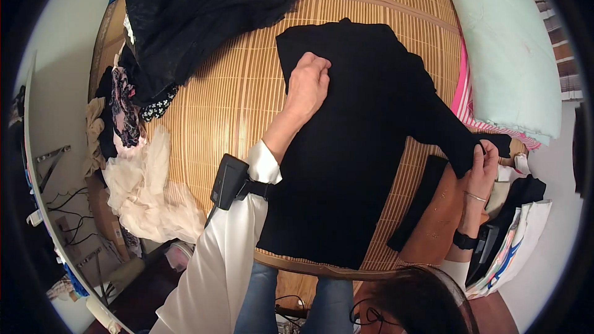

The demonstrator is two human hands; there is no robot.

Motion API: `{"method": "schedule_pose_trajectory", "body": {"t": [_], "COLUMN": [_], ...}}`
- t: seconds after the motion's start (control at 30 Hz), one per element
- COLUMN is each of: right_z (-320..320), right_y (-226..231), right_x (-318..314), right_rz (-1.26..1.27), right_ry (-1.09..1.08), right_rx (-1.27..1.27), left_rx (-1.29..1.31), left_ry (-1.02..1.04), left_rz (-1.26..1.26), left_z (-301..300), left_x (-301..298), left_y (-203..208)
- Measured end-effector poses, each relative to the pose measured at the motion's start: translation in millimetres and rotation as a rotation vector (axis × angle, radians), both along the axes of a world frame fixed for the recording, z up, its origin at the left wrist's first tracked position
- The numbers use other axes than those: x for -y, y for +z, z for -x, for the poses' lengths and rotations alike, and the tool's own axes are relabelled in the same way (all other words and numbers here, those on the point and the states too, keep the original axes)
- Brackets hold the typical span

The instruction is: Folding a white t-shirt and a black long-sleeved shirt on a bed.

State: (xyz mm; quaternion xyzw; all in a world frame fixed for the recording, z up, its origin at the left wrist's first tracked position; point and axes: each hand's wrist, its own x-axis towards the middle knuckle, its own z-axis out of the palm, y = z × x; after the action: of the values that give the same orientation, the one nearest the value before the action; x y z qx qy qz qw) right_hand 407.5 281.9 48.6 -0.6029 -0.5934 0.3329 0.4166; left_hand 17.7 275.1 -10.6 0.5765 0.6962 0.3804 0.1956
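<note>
A black long-sleeved top [337,167] lies spread on the bamboo mat, its lower edge toward me. My left hand [307,86] rests on its upper left part, fingers curled closed against the fabric. That side's sleeve is not seen stretched out. My right hand [486,164] pinches the cuff end of the sleeve [442,127] that runs out to the right. The fabric under my left fingers is mostly hidden by the hand.
A heap of dark sheer clothing [198,18] lies far left on the bamboo mat [216,105]. Cream tulle fabric [151,192] sits nearer on the left. A pale green quilt [507,43] lines the far right. Folded clothes [520,235] and brown fabric [436,216] lie at the near right.
</note>
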Motion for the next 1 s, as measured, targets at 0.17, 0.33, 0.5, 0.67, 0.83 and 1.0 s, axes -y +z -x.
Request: {"method": "schedule_pose_trajectory", "body": {"t": [0.17,0.33,0.5,0.67,0.83,1.0], "right_z": [10.3,-19.3,-82.1,2.5,-1.3,23.2], "right_y": [41.3,127.9,81.9,92.1,58.6,21.1], "right_x": [0.2,81.4,171.7,185.2,214.5,232.7], "right_rz": [0.309,0.298,0.581,1.052,1.321,1.338], "right_ry": [-0.152,-0.081,-0.021,0.012,0.474,0.197], "right_rx": [-0.217,-0.127,-0.055,-0.721,-0.339,-0.268], "left_rx": [-0.032,-0.033,-0.157,-0.169,-0.215,-0.407], "left_ry": [0.159,-0.013,-0.162,-0.189,-0.149,-0.07], "left_rz": [-0.093,-0.062,-0.038,-0.131,-0.126,-0.378], "left_z": [36.5,65.7,78.6,87.2,82.4,75.0], "left_x": [-4.5,-18.8,-32.6,-48.4,-65.7,-64.4], "left_y": [-9.2,6.8,-7.2,5.2,-18.1,-35.8]}}
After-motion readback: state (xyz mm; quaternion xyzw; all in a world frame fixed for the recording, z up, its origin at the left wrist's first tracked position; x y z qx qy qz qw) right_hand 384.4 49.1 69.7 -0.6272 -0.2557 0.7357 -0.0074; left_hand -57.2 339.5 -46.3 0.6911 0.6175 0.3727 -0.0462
